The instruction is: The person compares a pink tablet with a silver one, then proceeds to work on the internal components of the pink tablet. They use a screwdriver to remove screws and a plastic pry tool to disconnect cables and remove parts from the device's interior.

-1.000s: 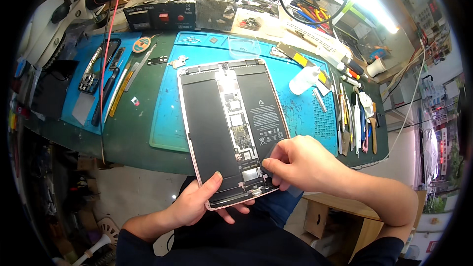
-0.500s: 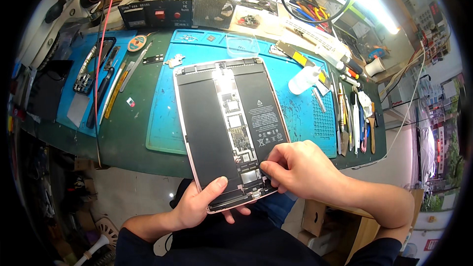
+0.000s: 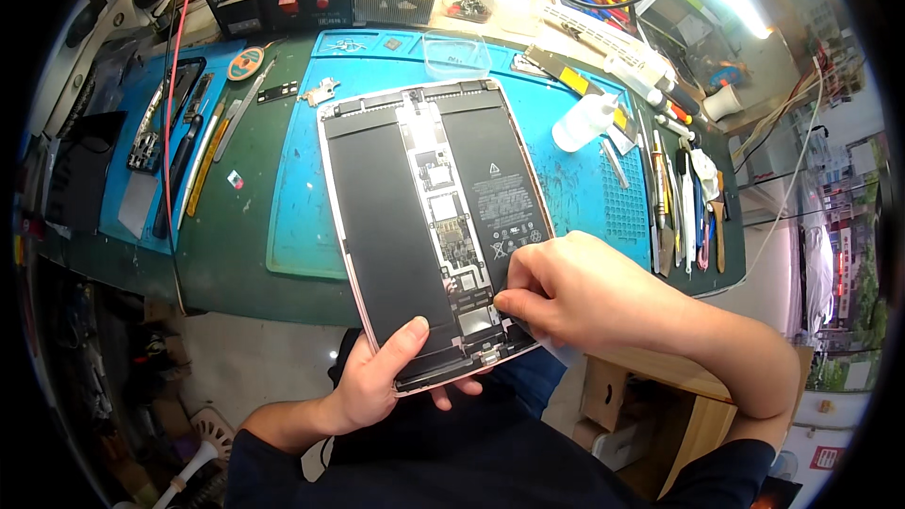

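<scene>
An opened tablet [image 3: 374,217] lies tilted in front of me, partly over the bench edge, its inside facing up. Two black battery cells flank a narrow logic board [image 3: 453,240] that runs down its middle. My left hand [image 3: 382,372] grips the lower left corner, thumb on top and fingers underneath. At the lower right side, my right hand [image 3: 566,287] has thumb and index finger pinched together, close over the battery and the board's lower end. Whatever is in that pinch is hidden by the fingers.
Beneath the tablet's upper part is a blue repair mat [image 3: 302,226]. A clear plastic bottle [image 3: 583,123] and a clear tray [image 3: 456,57] stand on it. Tweezers, brushes and other hand tools [image 3: 683,203] line the right side. An opened phone [image 3: 160,127] rests at left.
The whole scene sits slightly higher and to the left in the picture. Both hands keep their hold at the tablet's lower end; the right fingers have shifted very little.
</scene>
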`<move>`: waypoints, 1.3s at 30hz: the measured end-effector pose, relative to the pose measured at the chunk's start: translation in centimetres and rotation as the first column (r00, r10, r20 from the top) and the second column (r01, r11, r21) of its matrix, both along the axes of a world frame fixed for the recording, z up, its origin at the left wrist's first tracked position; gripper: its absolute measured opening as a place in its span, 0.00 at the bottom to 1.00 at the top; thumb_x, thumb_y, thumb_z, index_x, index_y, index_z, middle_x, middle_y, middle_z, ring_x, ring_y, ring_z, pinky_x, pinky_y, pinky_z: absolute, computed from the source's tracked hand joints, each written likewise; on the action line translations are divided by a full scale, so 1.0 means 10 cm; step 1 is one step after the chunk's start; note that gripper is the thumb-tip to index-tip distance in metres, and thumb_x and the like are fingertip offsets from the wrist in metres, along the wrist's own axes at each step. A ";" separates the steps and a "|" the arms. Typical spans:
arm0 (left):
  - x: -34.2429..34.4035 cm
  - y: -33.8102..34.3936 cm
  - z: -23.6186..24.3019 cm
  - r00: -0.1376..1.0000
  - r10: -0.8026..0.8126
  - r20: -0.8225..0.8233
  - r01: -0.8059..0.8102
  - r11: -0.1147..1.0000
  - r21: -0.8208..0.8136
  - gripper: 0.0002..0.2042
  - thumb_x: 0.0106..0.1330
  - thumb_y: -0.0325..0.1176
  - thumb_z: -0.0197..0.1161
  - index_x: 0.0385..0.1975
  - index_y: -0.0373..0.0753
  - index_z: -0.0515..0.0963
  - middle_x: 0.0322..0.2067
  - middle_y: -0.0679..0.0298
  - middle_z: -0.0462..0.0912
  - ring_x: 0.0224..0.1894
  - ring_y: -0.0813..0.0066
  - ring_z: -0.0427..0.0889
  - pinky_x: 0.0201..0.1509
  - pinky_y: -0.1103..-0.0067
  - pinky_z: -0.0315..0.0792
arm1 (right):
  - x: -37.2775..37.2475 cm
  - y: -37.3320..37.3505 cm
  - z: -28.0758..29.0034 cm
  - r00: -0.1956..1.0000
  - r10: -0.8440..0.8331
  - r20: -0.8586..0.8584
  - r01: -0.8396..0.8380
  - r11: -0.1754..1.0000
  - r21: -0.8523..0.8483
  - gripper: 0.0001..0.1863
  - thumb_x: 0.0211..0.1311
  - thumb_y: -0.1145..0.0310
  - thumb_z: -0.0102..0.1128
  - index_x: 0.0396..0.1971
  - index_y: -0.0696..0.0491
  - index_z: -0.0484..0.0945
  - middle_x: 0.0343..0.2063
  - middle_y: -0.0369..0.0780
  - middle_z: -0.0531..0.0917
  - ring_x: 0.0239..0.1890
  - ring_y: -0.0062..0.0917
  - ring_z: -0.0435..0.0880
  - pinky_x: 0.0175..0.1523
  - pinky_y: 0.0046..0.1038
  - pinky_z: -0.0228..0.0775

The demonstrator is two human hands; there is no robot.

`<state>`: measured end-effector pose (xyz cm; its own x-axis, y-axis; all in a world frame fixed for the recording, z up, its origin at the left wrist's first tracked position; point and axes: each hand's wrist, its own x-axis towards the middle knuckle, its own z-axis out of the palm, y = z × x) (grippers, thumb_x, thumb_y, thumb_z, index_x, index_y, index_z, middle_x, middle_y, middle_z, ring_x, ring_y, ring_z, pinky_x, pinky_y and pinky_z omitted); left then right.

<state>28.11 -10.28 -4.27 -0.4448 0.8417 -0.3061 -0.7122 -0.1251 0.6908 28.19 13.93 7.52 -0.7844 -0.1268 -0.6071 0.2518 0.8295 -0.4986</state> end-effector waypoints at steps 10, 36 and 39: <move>-0.02 -0.06 0.02 0.997 -0.059 -0.056 0.054 0.996 -0.077 0.38 0.83 0.62 0.34 0.71 0.27 0.63 0.54 0.37 0.83 0.49 0.50 0.90 0.36 0.71 0.87 | -0.04 0.05 0.00 0.990 -0.066 0.123 0.071 0.997 -0.036 0.20 0.71 0.61 0.61 0.24 0.61 0.85 0.16 0.41 0.85 0.21 0.31 0.88 0.35 0.33 0.81; 0.06 -0.51 0.07 0.982 -0.117 -0.146 0.130 0.988 0.078 0.28 0.83 0.34 0.48 0.75 0.28 0.51 0.65 0.39 0.74 0.59 0.48 0.86 0.51 0.66 0.88 | 0.52 0.50 -0.10 0.904 -0.392 -0.171 0.338 0.900 -0.276 0.13 0.76 0.65 0.62 0.39 0.62 0.85 0.26 0.40 0.89 0.26 0.21 0.88 0.34 0.26 0.79; 0.04 -0.61 0.07 0.974 -0.135 -0.182 0.145 0.989 0.043 0.27 0.83 0.34 0.48 0.75 0.27 0.53 0.66 0.39 0.74 0.59 0.46 0.86 0.51 0.64 0.88 | 0.51 0.55 -0.06 0.858 -0.455 -0.237 0.399 0.882 -0.251 0.14 0.76 0.64 0.62 0.39 0.61 0.85 0.27 0.40 0.89 0.25 0.21 0.88 0.33 0.27 0.78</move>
<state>28.51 -16.42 -3.53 -0.3646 0.9130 -0.1831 -0.5913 -0.0751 0.8029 33.24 19.39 6.89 -0.9200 0.1719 -0.3522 0.3857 0.5566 -0.7358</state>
